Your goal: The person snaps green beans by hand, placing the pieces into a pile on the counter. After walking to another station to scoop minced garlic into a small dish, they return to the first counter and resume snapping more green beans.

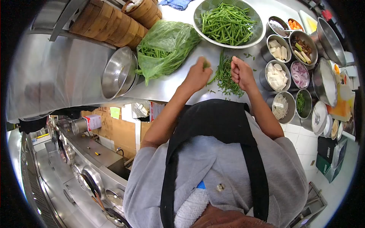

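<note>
My left hand (197, 75) is closed over the steel counter, with green bean bits at its fingertips. Just right of the small pile of bean trimmings (228, 78), my right hand (242, 73) has its fingers curled; whatever they hold, if anything, is too small to name. Beyond both hands stands a large metal colander (197, 24) with many green beans (228, 23) in it. To the left lies an open green plastic bag (178, 40) with more beans inside.
Metal bowls (114, 74) are nested at the left, below bamboo steamers (108, 24). Several steel containers crowd the right side, with white pieces (276, 77), sliced onion (300, 75) and chopped greens (300, 103). A blue cloth (176, 3) lies at the far edge.
</note>
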Demonstrator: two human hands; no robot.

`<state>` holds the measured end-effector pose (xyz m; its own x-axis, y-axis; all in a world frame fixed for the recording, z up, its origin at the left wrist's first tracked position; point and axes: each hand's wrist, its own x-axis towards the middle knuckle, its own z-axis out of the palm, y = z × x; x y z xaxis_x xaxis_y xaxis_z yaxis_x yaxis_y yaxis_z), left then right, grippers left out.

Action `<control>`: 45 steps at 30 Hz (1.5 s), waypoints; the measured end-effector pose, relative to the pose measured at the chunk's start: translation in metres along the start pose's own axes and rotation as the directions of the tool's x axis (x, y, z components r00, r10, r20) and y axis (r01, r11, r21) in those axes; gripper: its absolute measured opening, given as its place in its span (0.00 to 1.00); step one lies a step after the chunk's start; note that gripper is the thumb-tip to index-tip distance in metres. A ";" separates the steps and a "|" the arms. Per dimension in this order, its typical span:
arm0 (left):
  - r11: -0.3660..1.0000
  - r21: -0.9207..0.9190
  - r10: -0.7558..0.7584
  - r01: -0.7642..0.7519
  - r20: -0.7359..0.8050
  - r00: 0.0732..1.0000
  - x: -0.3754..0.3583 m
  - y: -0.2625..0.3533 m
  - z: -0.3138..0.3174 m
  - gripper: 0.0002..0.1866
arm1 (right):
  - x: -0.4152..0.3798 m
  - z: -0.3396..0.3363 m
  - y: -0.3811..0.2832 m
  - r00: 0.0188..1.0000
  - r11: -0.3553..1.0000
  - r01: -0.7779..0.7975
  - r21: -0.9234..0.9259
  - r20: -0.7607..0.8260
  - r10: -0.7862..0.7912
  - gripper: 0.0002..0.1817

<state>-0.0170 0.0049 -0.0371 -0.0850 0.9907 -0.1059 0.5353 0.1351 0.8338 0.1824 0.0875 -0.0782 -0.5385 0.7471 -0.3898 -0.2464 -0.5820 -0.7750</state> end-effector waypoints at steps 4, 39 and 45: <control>0.936 0.353 -0.057 -0.009 0.176 0.983 -0.003 -0.003 0.014 0.13 | -0.007 0.014 -0.001 0.997 0.921 0.074 -0.383 0.001 -0.080 0.14; 0.983 -0.180 0.040 -0.044 -0.025 0.999 0.007 0.024 0.000 0.12 | -0.022 0.039 0.001 0.969 0.736 0.242 -0.632 0.113 -0.221 0.13; 0.967 -0.241 0.070 -0.082 -0.059 0.996 0.002 0.028 0.009 0.14 | 0.017 0.000 0.026 0.707 0.218 0.542 -0.812 0.301 -0.639 0.12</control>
<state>0.0056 0.0107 -0.0188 -0.0962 0.9952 -0.0151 0.3224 0.0456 0.9455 0.1668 0.0846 -0.1052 -0.4659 0.8040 0.3695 0.3083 0.5390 -0.7839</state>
